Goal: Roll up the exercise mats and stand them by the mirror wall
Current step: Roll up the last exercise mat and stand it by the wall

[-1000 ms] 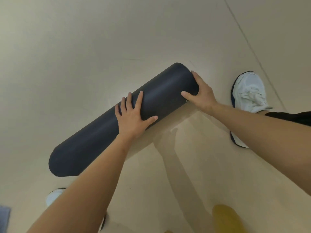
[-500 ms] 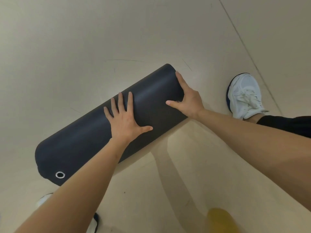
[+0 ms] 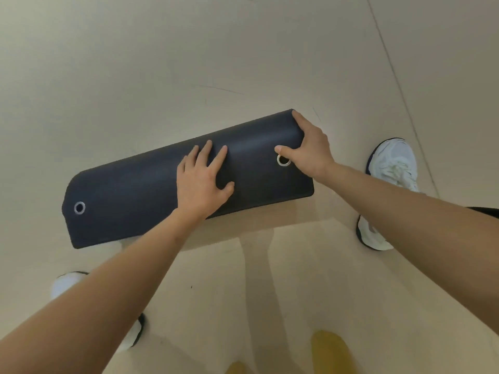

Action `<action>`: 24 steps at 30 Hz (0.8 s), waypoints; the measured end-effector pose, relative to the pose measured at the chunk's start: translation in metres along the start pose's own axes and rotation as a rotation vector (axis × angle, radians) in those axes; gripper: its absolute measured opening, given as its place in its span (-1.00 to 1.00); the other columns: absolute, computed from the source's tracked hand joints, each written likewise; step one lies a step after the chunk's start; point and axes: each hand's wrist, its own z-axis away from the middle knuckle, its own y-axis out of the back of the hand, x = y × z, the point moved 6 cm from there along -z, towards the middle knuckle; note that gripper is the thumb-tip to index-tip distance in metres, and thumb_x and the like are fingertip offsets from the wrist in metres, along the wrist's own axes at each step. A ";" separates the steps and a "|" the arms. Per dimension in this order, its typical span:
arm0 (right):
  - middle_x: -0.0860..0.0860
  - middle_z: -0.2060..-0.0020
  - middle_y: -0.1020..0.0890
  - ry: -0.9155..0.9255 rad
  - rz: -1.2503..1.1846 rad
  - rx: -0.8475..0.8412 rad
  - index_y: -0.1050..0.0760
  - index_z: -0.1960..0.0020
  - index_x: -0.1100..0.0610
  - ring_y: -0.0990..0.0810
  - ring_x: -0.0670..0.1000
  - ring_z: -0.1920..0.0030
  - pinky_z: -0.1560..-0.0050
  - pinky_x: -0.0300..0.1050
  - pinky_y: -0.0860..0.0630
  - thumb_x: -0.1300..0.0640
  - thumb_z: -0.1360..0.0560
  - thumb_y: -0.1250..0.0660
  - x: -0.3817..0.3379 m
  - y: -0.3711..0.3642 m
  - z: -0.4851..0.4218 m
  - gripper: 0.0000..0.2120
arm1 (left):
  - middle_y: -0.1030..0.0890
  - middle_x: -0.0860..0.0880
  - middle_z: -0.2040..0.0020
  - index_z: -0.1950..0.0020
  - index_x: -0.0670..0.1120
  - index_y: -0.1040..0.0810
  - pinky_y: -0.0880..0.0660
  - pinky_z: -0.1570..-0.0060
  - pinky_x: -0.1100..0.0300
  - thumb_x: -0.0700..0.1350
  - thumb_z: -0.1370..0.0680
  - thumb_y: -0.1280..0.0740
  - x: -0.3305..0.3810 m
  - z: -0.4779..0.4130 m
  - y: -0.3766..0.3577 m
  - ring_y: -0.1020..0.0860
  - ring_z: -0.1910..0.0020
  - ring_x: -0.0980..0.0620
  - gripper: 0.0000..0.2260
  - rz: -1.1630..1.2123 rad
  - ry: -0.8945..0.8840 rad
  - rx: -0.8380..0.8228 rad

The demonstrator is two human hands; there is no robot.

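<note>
A dark navy exercise mat (image 3: 129,195) lies rolled up on the beige floor, running from lower left to upper right. Its loose end flap faces me, with a metal eyelet (image 3: 79,208) near the left corner and another eyelet (image 3: 283,160) near the right. My left hand (image 3: 201,182) presses flat on the middle of the roll, fingers spread. My right hand (image 3: 310,149) rests on the roll's right end, fingers over the far edge and thumb beside the right eyelet. No mirror wall is in view.
My right white sneaker (image 3: 388,184) stands on the floor just right of the mat, and my left sneaker (image 3: 67,284) shows below my left forearm. A yellow blurred shape (image 3: 332,352) sits at the bottom edge. A floor seam (image 3: 399,90) runs diagonally at upper right.
The roll has turned toward me so the end flap with both eyelets now faces up. Both hands stayed on it and shifted with it.
</note>
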 end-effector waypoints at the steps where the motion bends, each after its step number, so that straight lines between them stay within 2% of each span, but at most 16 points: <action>1: -0.02 -0.43 -0.49 -0.002 0.012 0.009 -0.22 -0.62 0.02 -0.47 0.07 -0.41 -0.45 0.01 -0.41 0.00 -0.46 -0.54 -0.010 0.001 0.006 -0.16 | -0.20 -0.07 -0.66 -0.64 0.14 -0.19 -0.14 -0.56 -0.18 0.21 -0.56 -0.29 0.003 0.014 0.008 -0.12 -0.63 -0.19 -0.33 0.059 0.041 0.036; 2: -0.01 -0.44 -0.49 -0.011 0.021 0.018 -0.24 -0.61 0.04 -0.46 0.07 -0.42 -0.45 0.02 -0.40 -0.02 -0.46 -0.53 -0.021 0.001 0.013 -0.18 | -0.21 -0.07 -0.65 -0.63 0.14 -0.23 -0.15 -0.55 -0.18 0.21 -0.55 -0.24 0.007 0.027 0.015 -0.12 -0.63 -0.19 -0.36 0.117 0.100 0.059; 4: 0.01 -0.42 -0.50 -0.043 0.038 0.026 -0.29 -0.58 0.07 -0.45 0.08 -0.41 -0.43 0.04 -0.41 -0.04 -0.45 -0.53 -0.042 -0.001 0.026 -0.22 | -0.15 -0.06 -0.67 -0.64 0.16 -0.20 -0.03 -0.59 -0.19 0.33 -0.52 -0.22 0.018 0.047 0.028 -0.04 -0.65 -0.20 -0.29 0.197 0.228 0.030; 6: 0.02 -0.34 -0.54 -0.062 0.054 0.015 -0.40 -0.46 0.07 -0.51 0.08 -0.32 -0.38 0.10 -0.46 -0.06 -0.42 -0.53 -0.061 -0.005 0.041 -0.32 | -0.01 -0.08 -0.69 -0.67 0.16 -0.06 0.10 -0.59 -0.22 0.50 -0.45 -0.22 0.028 0.058 0.041 0.09 -0.66 -0.24 -0.12 0.246 0.326 -0.067; 8: 0.02 -0.23 -0.58 -0.058 0.022 -0.006 -0.45 -0.29 0.06 -0.54 0.06 -0.17 -0.32 0.16 -0.52 -0.09 -0.33 -0.51 -0.083 -0.007 0.058 -0.41 | 0.10 -0.11 -0.70 -0.68 0.13 0.06 0.13 -0.58 -0.27 0.59 -0.36 -0.21 0.033 0.067 0.059 0.16 -0.65 -0.28 0.04 0.306 0.380 -0.150; 10: 0.03 -0.28 -0.57 -0.028 -0.048 -0.041 -0.42 -0.41 0.09 -0.57 0.05 -0.22 -0.31 0.14 -0.54 -0.04 -0.32 -0.51 -0.106 -0.009 0.074 -0.30 | 0.13 -0.14 -0.69 -0.69 0.11 0.12 0.10 -0.58 -0.31 0.62 -0.32 -0.23 0.032 0.078 0.081 0.17 -0.65 -0.30 0.11 0.357 0.406 -0.162; 12: -0.01 -0.36 -0.53 0.011 -0.153 -0.083 -0.32 -0.55 0.05 -0.55 0.03 -0.31 -0.34 0.07 -0.53 0.03 -0.40 -0.53 -0.136 -0.010 0.092 -0.22 | 0.13 -0.14 -0.69 -0.69 0.09 0.13 0.05 -0.58 -0.32 0.61 -0.32 -0.25 0.024 0.091 0.105 0.15 -0.65 -0.30 0.13 0.414 0.429 -0.135; 14: -0.03 -0.37 -0.53 0.032 -0.256 -0.134 -0.30 -0.58 0.01 -0.58 0.00 -0.30 -0.31 0.04 -0.56 0.06 -0.51 -0.47 -0.168 -0.011 0.109 -0.31 | 0.09 -0.13 -0.69 -0.69 0.09 0.10 -0.02 -0.57 -0.32 0.59 -0.33 -0.28 0.015 0.106 0.131 0.12 -0.65 -0.28 0.12 0.478 0.449 -0.096; 15: -0.03 -0.29 -0.58 0.024 -0.303 -0.179 -0.33 -0.56 0.01 -0.63 -0.03 -0.21 -0.24 0.01 -0.60 0.04 -0.57 -0.41 -0.184 -0.012 0.119 -0.41 | 0.06 -0.11 -0.69 -0.69 0.09 0.08 -0.06 -0.56 -0.33 0.58 -0.33 -0.29 0.010 0.115 0.144 0.10 -0.65 -0.27 0.11 0.512 0.454 -0.074; 16: -0.03 -0.12 -0.65 -0.004 -0.348 -0.232 -0.41 -0.49 0.01 -0.68 -0.09 -0.03 -0.10 -0.04 -0.63 0.00 -0.62 -0.35 -0.201 -0.013 0.132 -0.54 | 0.03 -0.10 -0.69 -0.69 0.10 0.06 -0.10 -0.54 -0.33 0.57 -0.34 -0.30 0.005 0.123 0.157 0.07 -0.65 -0.25 0.09 0.540 0.453 -0.053; 17: -0.04 0.09 -0.68 -0.045 -0.382 -0.285 -0.53 -0.33 0.03 -0.68 -0.12 0.16 0.03 -0.09 -0.61 -0.07 -0.65 -0.29 -0.216 -0.015 0.146 -0.69 | -0.01 -0.08 -0.69 -0.68 0.12 0.03 -0.13 -0.53 -0.33 0.56 -0.34 -0.31 0.000 0.132 0.169 0.03 -0.65 -0.24 0.07 0.554 0.450 -0.029; 18: -0.04 0.22 -0.68 -0.070 -0.393 -0.327 -0.58 -0.10 0.04 -0.68 -0.09 0.25 0.06 -0.08 -0.58 -0.14 -0.65 -0.25 -0.230 -0.017 0.159 -0.72 | -0.07 -0.08 -0.68 -0.67 0.13 -0.01 -0.18 -0.51 -0.32 0.56 -0.34 -0.31 -0.005 0.140 0.180 -0.04 -0.64 -0.23 0.05 0.555 0.446 -0.001; 19: 0.01 0.23 -0.70 -0.089 -0.391 -0.359 -0.56 0.05 0.01 -0.71 -0.02 0.19 -0.04 -0.02 -0.60 -0.21 -0.64 -0.22 -0.241 -0.020 0.173 -0.67 | -0.14 -0.08 -0.65 -0.66 0.14 -0.05 -0.24 -0.48 -0.32 0.57 -0.33 -0.31 -0.011 0.147 0.191 -0.11 -0.62 -0.24 0.03 0.542 0.442 0.026; 20: 0.07 0.16 -0.72 -0.093 -0.389 -0.393 -0.53 0.12 -0.02 -0.73 0.08 0.07 -0.19 0.06 -0.59 -0.27 -0.63 -0.21 -0.250 -0.024 0.186 -0.64 | -0.20 -0.08 -0.62 -0.65 0.15 -0.08 -0.29 -0.44 -0.32 0.58 -0.31 -0.30 -0.018 0.153 0.200 -0.18 -0.59 -0.24 0.03 0.521 0.439 0.045; 22: 0.17 0.06 -0.73 -0.082 -0.394 -0.469 -0.54 0.17 -0.05 -0.71 0.20 -0.08 -0.37 0.17 -0.49 -0.32 -0.61 -0.19 -0.264 -0.036 0.209 -0.59 | -0.23 -0.10 -0.61 -0.64 0.15 -0.07 -0.34 -0.40 -0.32 0.55 -0.30 -0.32 -0.032 0.165 0.210 -0.24 -0.56 -0.25 0.03 0.469 0.453 0.056; 24: 0.18 0.05 -0.72 -0.072 -0.405 -0.525 -0.55 0.20 -0.04 -0.67 0.23 -0.17 -0.44 0.18 -0.42 -0.33 -0.62 -0.15 -0.273 -0.049 0.231 -0.55 | -0.25 -0.13 -0.60 -0.66 0.12 -0.04 -0.40 -0.38 -0.25 0.44 -0.36 -0.36 -0.044 0.178 0.213 -0.30 -0.52 -0.27 -0.02 0.407 0.454 0.061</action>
